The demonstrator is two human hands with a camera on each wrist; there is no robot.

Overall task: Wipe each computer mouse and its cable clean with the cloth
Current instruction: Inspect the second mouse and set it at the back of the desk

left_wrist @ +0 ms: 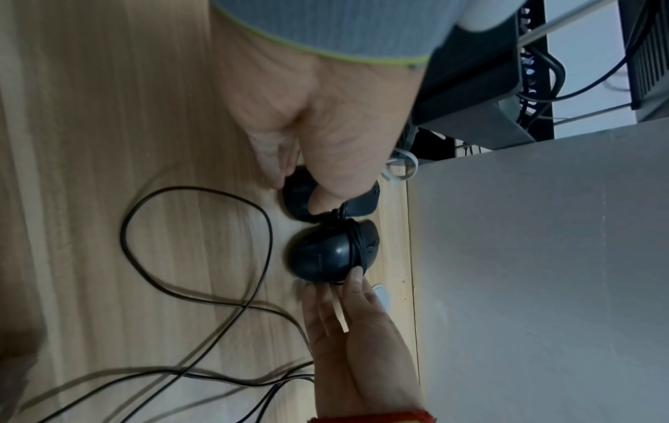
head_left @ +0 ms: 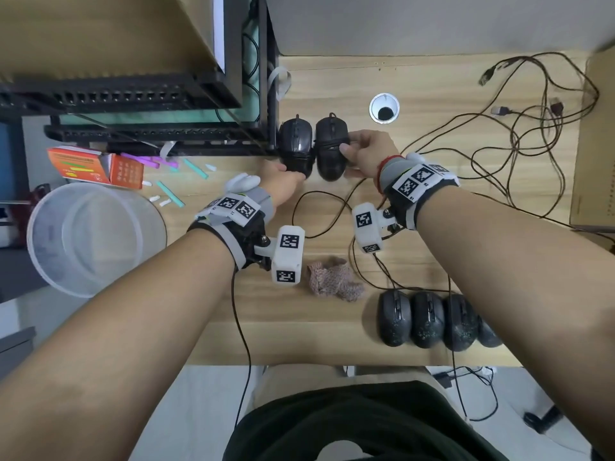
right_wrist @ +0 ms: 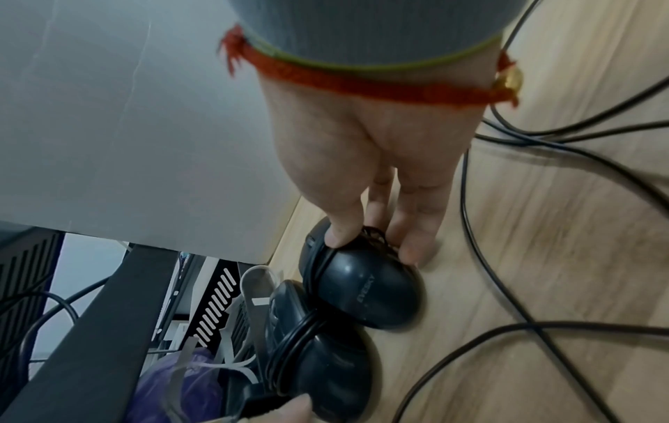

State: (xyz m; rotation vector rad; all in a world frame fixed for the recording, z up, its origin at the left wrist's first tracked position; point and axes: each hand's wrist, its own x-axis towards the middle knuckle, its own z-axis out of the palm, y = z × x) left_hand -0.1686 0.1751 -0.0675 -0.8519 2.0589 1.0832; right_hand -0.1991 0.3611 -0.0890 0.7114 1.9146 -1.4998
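Two black mice with their cables wound round them lie side by side at the back of the desk. My left hand (head_left: 293,173) pinches the near end of the left mouse (head_left: 296,144), thumb on top (left_wrist: 326,197). My right hand (head_left: 347,158) grips the right mouse (head_left: 329,154) across its cable-wrapped middle, thumb (right_wrist: 340,234) on one side and fingers on the other. The crumpled pinkish cloth (head_left: 334,277) lies loose on the desk between my wrists. Several more black mice (head_left: 427,319) stand in a row at the front right, partly under my right forearm.
A black metal rack (head_left: 166,134) stands just left of the two mice. An orange box (head_left: 96,164) and a translucent bucket (head_left: 93,237) are at the left. A cable hole (head_left: 383,108) lies behind the mice. Loose cables (head_left: 532,128) sprawl across the right, by a cardboard box (head_left: 595,134).
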